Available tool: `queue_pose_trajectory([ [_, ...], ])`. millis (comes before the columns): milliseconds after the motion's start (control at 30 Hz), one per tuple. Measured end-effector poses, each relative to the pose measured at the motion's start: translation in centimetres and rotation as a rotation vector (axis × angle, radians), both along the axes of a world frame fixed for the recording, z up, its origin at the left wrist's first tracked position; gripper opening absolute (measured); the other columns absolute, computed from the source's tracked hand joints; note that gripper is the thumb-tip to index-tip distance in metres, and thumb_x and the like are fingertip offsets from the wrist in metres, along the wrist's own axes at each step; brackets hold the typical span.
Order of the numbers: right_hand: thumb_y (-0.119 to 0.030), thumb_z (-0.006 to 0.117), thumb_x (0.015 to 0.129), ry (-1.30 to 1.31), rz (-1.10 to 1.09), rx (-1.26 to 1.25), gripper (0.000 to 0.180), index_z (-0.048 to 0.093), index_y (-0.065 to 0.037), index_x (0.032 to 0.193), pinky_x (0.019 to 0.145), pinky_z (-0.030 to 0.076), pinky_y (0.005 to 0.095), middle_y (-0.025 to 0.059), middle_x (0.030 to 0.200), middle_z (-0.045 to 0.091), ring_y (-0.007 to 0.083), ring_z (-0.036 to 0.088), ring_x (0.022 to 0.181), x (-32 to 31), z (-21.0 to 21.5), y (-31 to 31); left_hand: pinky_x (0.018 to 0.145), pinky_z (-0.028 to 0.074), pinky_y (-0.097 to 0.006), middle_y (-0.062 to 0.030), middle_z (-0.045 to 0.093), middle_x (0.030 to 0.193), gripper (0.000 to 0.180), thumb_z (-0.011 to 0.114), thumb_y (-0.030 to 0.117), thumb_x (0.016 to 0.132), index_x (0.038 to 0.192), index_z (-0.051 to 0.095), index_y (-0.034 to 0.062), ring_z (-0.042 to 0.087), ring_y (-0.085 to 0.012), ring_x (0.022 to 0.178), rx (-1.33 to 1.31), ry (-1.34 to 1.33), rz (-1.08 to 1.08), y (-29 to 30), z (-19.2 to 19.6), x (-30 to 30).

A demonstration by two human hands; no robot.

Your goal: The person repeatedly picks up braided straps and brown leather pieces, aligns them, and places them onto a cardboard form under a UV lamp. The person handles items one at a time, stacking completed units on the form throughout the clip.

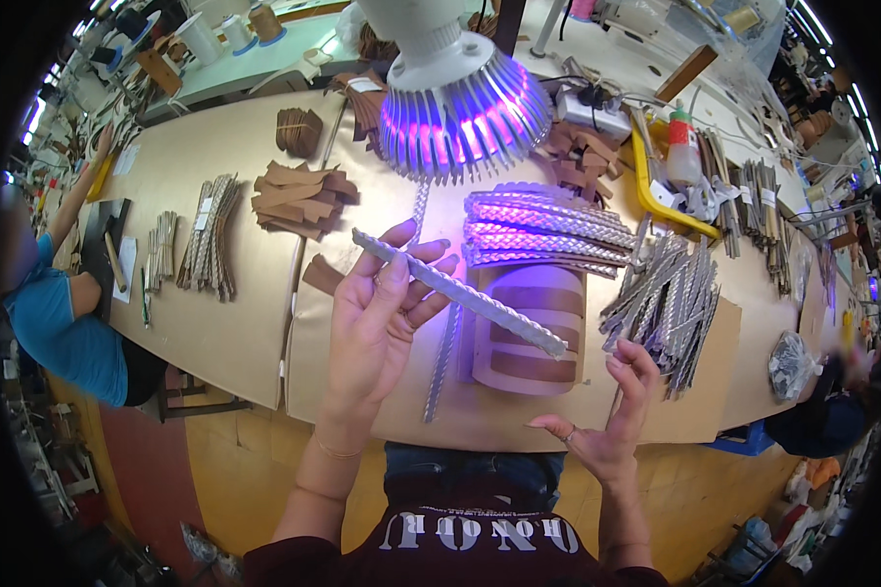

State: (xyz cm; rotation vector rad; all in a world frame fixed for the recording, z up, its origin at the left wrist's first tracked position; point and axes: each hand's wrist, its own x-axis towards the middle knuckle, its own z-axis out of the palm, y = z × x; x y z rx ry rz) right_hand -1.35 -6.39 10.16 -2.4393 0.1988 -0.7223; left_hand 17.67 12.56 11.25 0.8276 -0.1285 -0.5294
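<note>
Across the middle of the head view I hold a flat grey strap with a braided edge (pixel 485 305), slanting down to the right. My left hand (pixel 374 308) pinches it near its upper left end between thumb and fingers. Off the strap's lower right end, my right hand (pixel 612 416) has thumb and fingers spread with nothing in them. Behind the strap, a stack of braided straps (pixel 548 233) lies in purple light on a rounded brown-striped block (pixel 529 367). To the right is a loose heap of grey braided straps (pixel 661 303). Another braided strap (pixel 440 367) lies on the table.
A finned lamp (pixel 465 112) glowing purple hangs low over the table (pixel 362 421). Brown leather pieces (pixel 303 199) and strap bundles (pixel 208 235) lie on the left. A yellow tray (pixel 661 210) and bottle (pixel 683 152) stand at the back right. A person in blue (pixel 69 323) sits left.
</note>
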Motion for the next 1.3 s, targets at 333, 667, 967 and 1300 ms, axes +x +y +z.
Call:
queue_pose_trajectory([
  [333, -0.044, 0.087, 0.065, -0.023, -0.142, 0.066, 0.092, 0.042, -0.005, 0.135, 0.104, 0.038, 0.0451, 0.0173, 0.136, 0.043, 0.0341, 0.044, 0.125, 1.2, -2.7, -0.7, 0.094, 0.056, -0.035, -0.0164, 0.062, 0.121, 0.04, 0.049, 0.016, 0.103, 0.138, 0.042, -0.0005, 0.063, -0.0259, 0.113, 0.065, 0.081, 0.036, 1.9, -1.4, -1.1],
  [667, -0.037, 0.089, 0.064, 0.102, -0.125, 0.078, 0.085, 0.048, -0.004, 0.131, 0.093, 0.046, 0.0397, 0.0145, 0.131, 0.046, 0.0314, 0.05, 0.116, 2.0, -1.3, -2.6, 0.065, 0.052, -0.029, -0.0108, 0.068, 0.084, 0.036, 0.054, 0.008, 0.097, 0.133, 0.056, 0.0033, 0.065, -0.0144, 0.069, 0.463, -0.385, -0.902, 0.9, 0.2, -5.6],
  [967, -0.006, 0.072, 0.085, 0.49, -0.448, 0.596, 0.01, 0.068, -0.003, 0.093, 0.061, 0.041, 0.0247, 0.0014, 0.078, 0.059, 0.0099, 0.05, 0.067, -7.8, -3.1, -2.8, 0.077, 0.049, -0.042, -0.0136, 0.06, 0.102, 0.018, 0.059, 0.006, 0.09, 0.107, 0.064, 0.0048, 0.062, -0.0339, 0.091, 0.891, -1.116, -0.829, -5.4, -7.8, -12.1],
  [1300, -0.018, 0.074, 0.082, 0.434, -0.489, 0.192, 0.016, 0.068, -0.01, 0.095, 0.063, 0.048, 0.0359, 0.0062, 0.086, 0.061, 0.0246, 0.062, 0.073, -7.2, -6.1, 0.5, 0.106, 0.036, -0.041, -0.015, 0.052, 0.139, 0.045, 0.065, 0.022, 0.083, 0.124, 0.06, 0.0045, 0.047, -0.0279, 0.13, 1.027, -1.652, -0.386, -3.1, -9.0, -16.2],
])
